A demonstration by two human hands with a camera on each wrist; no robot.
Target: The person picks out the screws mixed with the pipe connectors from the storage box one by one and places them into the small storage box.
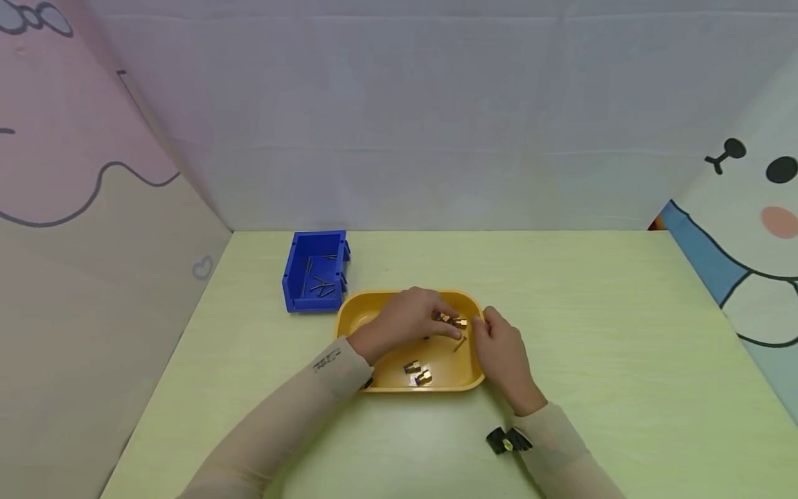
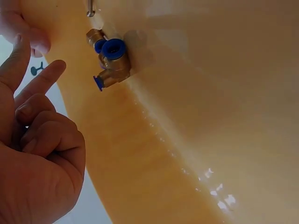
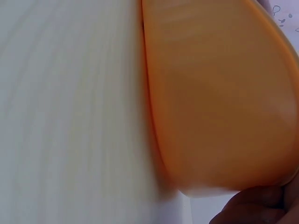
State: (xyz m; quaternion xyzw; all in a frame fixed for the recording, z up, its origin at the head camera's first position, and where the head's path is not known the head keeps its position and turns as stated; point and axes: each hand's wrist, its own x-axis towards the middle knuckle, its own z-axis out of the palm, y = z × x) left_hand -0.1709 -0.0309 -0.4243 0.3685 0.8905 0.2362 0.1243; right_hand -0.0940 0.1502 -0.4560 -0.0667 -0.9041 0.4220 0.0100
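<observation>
A yellow tray [image 1: 386, 381] stands on the table, holding brass fittings with blue ends [image 1: 423, 378] and a screw [image 1: 460, 344]. My left hand [image 1: 408, 319] reaches over it from the left. Its thumb and index finger stand apart near a cluster of fittings [image 2: 112, 58] by the tray wall. In the left wrist view the other fingers are curled in, and I see nothing pinched between finger and thumb. My right hand [image 1: 503, 353] grips the tray's right rim. The right wrist view shows its fingers [image 3: 257, 205] at the tray's edge.
Behind the tray's left end, a blue bin [image 1: 316, 305] holds several thin screws [image 1: 321, 284]. A black strap piece [image 1: 508, 441] sits by the right sleeve. A pale curtain [image 1: 399, 125] closes off the back of the table [image 1: 598, 312], and printed cloth panels flank it.
</observation>
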